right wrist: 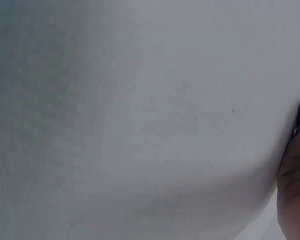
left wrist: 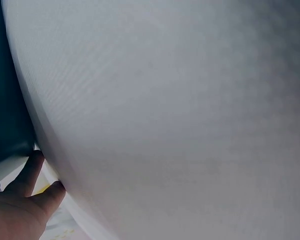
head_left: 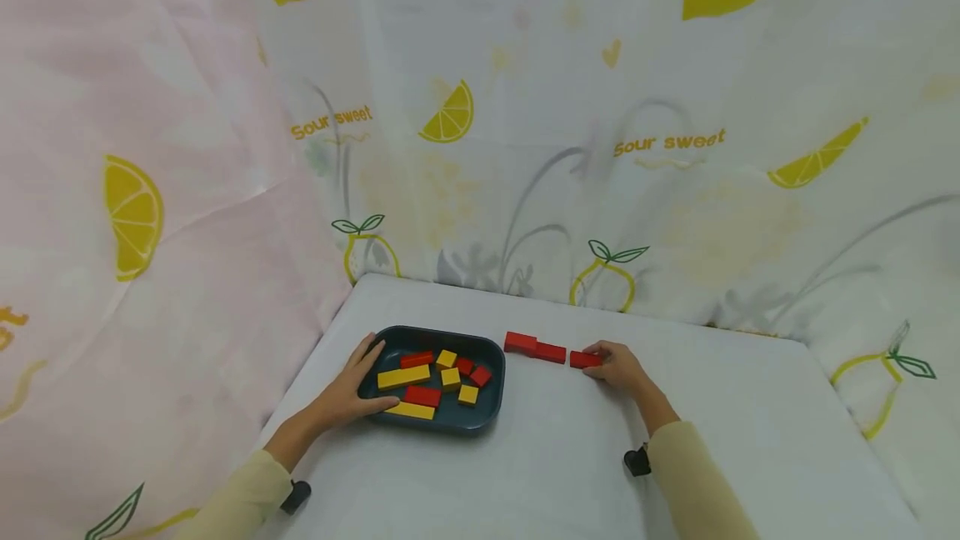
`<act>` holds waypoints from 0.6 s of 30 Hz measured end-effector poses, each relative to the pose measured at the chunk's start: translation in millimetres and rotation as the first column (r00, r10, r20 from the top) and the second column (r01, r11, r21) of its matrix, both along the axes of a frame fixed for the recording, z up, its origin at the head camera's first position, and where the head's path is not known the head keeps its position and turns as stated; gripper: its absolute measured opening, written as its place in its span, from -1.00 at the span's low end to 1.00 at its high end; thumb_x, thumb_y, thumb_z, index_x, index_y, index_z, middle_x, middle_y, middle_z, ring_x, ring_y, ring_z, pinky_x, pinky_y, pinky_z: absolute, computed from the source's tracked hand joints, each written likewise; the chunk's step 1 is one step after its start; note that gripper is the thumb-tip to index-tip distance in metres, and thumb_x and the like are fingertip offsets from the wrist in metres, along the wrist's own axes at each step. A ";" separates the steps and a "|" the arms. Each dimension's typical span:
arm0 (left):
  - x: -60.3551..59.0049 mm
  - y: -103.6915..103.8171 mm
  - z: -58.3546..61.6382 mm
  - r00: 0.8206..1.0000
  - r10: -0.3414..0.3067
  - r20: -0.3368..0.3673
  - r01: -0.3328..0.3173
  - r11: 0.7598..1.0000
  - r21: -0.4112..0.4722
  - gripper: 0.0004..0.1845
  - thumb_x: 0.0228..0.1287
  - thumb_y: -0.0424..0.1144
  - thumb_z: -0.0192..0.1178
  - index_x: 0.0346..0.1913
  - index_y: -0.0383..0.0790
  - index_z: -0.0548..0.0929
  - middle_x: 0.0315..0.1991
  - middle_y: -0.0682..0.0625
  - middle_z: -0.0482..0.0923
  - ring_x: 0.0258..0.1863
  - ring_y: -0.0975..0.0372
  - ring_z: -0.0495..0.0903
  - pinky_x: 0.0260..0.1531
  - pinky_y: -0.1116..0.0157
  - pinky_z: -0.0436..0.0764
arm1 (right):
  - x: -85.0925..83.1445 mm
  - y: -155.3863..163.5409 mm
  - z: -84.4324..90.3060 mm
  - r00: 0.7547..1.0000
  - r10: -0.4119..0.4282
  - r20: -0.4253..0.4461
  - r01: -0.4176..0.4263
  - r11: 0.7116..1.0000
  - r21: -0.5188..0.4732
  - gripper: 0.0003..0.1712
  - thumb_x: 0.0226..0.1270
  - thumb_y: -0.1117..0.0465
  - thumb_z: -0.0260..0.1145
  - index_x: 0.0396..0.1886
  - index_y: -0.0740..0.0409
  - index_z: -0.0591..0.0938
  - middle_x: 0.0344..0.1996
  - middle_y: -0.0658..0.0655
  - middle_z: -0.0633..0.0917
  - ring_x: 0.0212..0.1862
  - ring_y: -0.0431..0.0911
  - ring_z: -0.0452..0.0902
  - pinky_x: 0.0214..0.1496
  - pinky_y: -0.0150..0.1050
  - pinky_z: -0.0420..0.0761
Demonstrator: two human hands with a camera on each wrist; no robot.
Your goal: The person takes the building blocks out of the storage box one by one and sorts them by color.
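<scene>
Small red block (head_left: pixel 584 359) pinched by right hand (head_left: pixel 619 367), ending red row (head_left: pixel 536 347). Left hand (head_left: pixel 347 390) flat on dark tray (head_left: pixel 491 407) rim. Bench (head_left: pixel 750 440) open rightward.

Both arms wear pale yellow long sleeves (head_left: pixel 697 473), and a small black wrist camera (head_left: pixel 637 461) sits at each cuff; hands are bare.

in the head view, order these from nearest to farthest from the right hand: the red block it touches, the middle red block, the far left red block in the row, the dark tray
1. The red block, at the right hand fingertips, right end of the row.
2. The middle red block, just left of it.
3. The far left red block, left end of the row.
4. The dark tray, farthest left, under the left hand.
</scene>
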State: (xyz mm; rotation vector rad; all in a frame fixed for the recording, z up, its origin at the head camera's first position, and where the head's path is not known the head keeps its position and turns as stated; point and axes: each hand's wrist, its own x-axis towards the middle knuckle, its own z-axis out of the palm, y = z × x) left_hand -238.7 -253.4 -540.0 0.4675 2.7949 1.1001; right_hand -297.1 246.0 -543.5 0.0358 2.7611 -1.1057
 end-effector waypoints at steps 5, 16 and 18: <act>6.6 -0.5 -1.9 1.000 0.000 0.014 0.000 1.000 -0.011 0.13 0.11 0.23 0.35 0.60 -0.09 -0.04 0.61 -0.19 -0.32 0.49 -0.24 0.00 0.30 -0.39 0.18 | 4.7 -1.4 -9.2 1.000 0.001 -0.004 -0.001 1.000 0.000 -0.63 0.22 0.26 0.44 0.04 0.13 0.67 -0.04 0.22 0.62 0.01 0.08 0.45 0.02 -0.02 0.55; 1.4 -0.3 2.6 1.000 0.007 0.015 -0.007 1.000 0.005 0.14 0.09 0.22 0.38 0.60 -0.07 -0.04 0.61 -0.17 -0.33 0.50 -0.22 -0.02 0.30 -0.40 0.16 | 1.4 -2.1 -9.2 1.000 -0.013 -0.005 0.013 1.000 0.007 -0.58 0.27 0.18 0.42 0.13 0.08 0.65 0.07 0.25 0.58 0.12 0.14 0.38 0.10 0.04 0.53; 0.1 0.9 2.8 1.000 0.006 0.020 -0.006 1.000 0.004 0.14 0.09 0.22 0.37 0.60 -0.07 -0.04 0.62 -0.17 -0.34 0.50 -0.22 -0.03 0.31 -0.39 0.16 | 1.2 0.4 -9.0 1.000 -0.018 0.002 0.018 1.000 -0.004 -0.53 0.27 0.15 0.42 0.18 0.09 0.63 0.15 0.29 0.55 0.15 0.16 0.36 0.10 0.04 0.54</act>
